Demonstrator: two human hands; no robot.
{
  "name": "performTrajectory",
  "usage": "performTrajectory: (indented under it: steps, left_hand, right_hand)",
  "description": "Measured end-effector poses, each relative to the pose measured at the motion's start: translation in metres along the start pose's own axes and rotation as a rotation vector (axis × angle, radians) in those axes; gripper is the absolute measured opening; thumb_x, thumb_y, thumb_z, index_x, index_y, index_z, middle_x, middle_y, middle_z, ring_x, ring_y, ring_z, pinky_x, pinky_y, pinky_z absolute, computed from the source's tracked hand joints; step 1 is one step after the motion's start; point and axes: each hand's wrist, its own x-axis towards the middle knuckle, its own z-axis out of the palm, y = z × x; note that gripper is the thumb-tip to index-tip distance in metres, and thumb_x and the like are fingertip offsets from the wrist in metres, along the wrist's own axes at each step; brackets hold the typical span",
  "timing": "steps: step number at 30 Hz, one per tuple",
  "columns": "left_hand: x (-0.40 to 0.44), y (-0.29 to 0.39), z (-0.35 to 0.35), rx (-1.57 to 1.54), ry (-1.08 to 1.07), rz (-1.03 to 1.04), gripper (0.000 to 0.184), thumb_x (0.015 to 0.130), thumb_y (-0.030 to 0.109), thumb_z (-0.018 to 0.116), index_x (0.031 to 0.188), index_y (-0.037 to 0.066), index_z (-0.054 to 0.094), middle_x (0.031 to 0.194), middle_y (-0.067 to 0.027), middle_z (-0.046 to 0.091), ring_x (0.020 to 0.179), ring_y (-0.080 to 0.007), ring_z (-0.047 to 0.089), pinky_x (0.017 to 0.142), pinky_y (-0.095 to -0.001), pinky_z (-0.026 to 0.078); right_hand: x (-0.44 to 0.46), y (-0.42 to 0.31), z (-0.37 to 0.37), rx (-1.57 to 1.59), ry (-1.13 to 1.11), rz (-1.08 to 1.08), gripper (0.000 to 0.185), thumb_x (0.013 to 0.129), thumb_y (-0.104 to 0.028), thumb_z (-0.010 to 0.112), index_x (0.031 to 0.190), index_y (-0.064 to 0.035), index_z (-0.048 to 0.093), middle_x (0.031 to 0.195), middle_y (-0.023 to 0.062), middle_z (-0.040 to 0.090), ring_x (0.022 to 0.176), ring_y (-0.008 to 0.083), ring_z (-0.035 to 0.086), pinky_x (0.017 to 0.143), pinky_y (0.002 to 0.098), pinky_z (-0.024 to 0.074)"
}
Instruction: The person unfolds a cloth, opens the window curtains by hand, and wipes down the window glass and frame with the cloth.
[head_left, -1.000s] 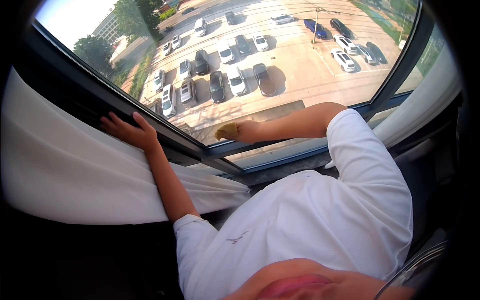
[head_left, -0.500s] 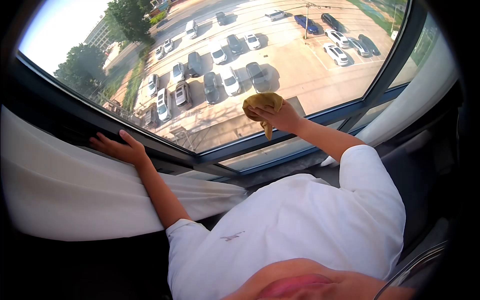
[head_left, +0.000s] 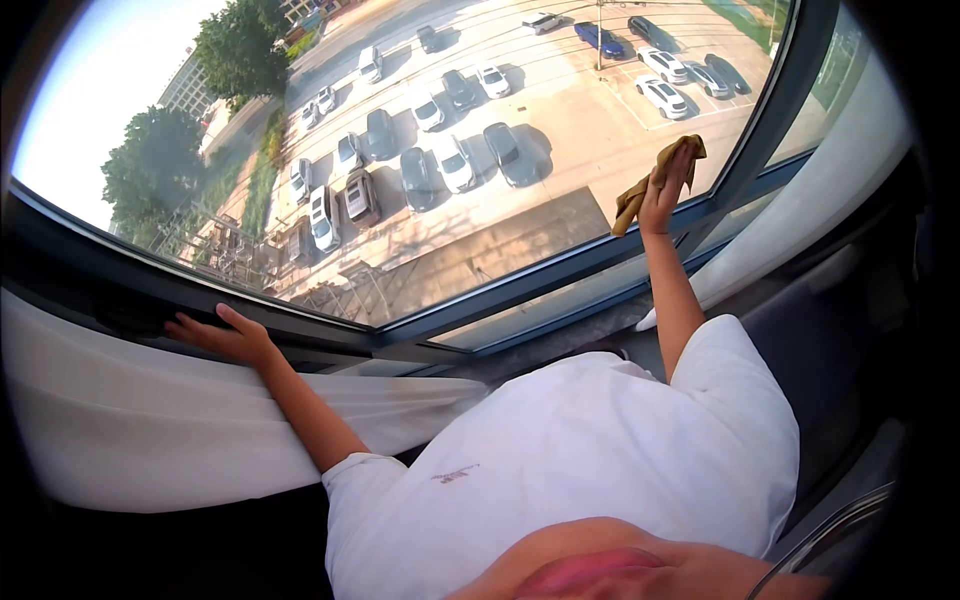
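A crumpled mustard-yellow cloth [head_left: 631,204] lies against the window glass [head_left: 500,225], near the right side of the large pane. My right hand [head_left: 662,198] holds it there, palm side towards the pane and fingers pointing up, with folds of cloth showing on both sides of the hand. On the left, my left hand [head_left: 228,338] is open beside the dark window frame [head_left: 130,262]. Its thumb stands apart from the fingers, and nothing is in it. I cannot tell how firmly it touches the frame.
A white curtain [head_left: 170,430] hangs below my left arm, and another white curtain [head_left: 810,225] hangs at the right. Dark frame bars [head_left: 560,270] border the pane. Outside, far below, is a parking lot with several cars [head_left: 510,155].
My right hand has carried the cloth right and slightly up across the glass, its fingers now pointing upward. My left hand appears lower in view, and the whole view has shifted a little.
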Motion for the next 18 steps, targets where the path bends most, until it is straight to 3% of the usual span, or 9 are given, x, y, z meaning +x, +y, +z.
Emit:
performTrajectory:
  steps: [4,8,9,12,16,18]
  left_hand:
    - [0.0,0.002,-0.002,0.026,-0.005,-0.008,0.063,0.103,0.034,0.045,0.151,-0.003,0.029,0.159,-0.0312,0.017,0.148,-0.0481,0.017,0.117,-0.0561,0.022]
    - [0.0,0.002,-0.003,0.049,-0.005,0.012,0.061,0.104,0.031,0.045,0.151,-0.005,0.029,0.159,-0.032,0.017,0.147,-0.0469,0.02,0.117,-0.0548,0.022]
    - [0.0,0.0,-0.003,0.048,-0.009,0.001,0.06,0.104,0.03,0.045,0.15,-0.006,0.029,0.158,-0.0324,0.018,0.147,-0.0469,0.021,0.117,-0.0547,0.022]
    - [-0.002,-0.003,-0.001,0.055,0.001,0.015,0.062,0.103,0.032,0.047,0.151,-0.005,0.03,0.158,-0.0325,0.018,0.147,-0.0475,0.022,0.117,-0.0548,0.022]
    - [0.0,-0.001,-0.002,0.046,0.003,0.001,0.062,0.103,0.031,0.047,0.15,-0.006,0.031,0.157,-0.0337,0.019,0.146,-0.0477,0.023,0.117,-0.0549,0.022]
    - [0.001,-0.001,-0.002,0.057,0.008,0.012,0.062,0.103,0.031,0.047,0.15,-0.006,0.031,0.157,-0.0338,0.019,0.146,-0.0478,0.023,0.117,-0.0549,0.022]
  right_hand:
    - [0.014,0.05,-0.006,0.121,0.22,0.236,0.06,0.107,-0.022,0.042,0.157,-0.0027,0.017,0.165,0.0166,0.013,0.153,0.0309,0.013,0.123,0.0421,0.0139]
    - [0.003,0.105,-0.013,0.352,0.291,0.403,0.062,0.106,-0.022,0.044,0.159,-0.0049,0.015,0.165,0.0143,0.017,0.151,0.0256,0.018,0.122,0.038,0.0174]
    - [-0.001,0.126,-0.014,0.187,0.302,0.433,0.062,0.106,-0.021,0.046,0.159,-0.0063,0.016,0.163,0.0133,0.021,0.149,0.0243,0.025,0.12,0.0371,0.0217]
    - [-0.012,0.136,-0.017,0.405,0.406,0.636,0.062,0.105,-0.02,0.046,0.159,-0.0072,0.017,0.162,0.0126,0.024,0.146,0.023,0.03,0.118,0.0358,0.026]
    - [-0.048,0.21,-0.005,0.906,0.626,0.818,0.053,0.105,-0.019,0.046,0.155,-0.0103,0.029,0.152,0.0086,0.04,0.128,0.0183,0.048,0.11,0.0327,0.036]
    - [-0.078,0.28,0.012,0.726,0.595,0.674,0.048,0.106,-0.017,0.044,0.152,-0.0144,0.033,0.144,0.0058,0.046,0.115,0.0159,0.054,0.101,0.031,0.043]
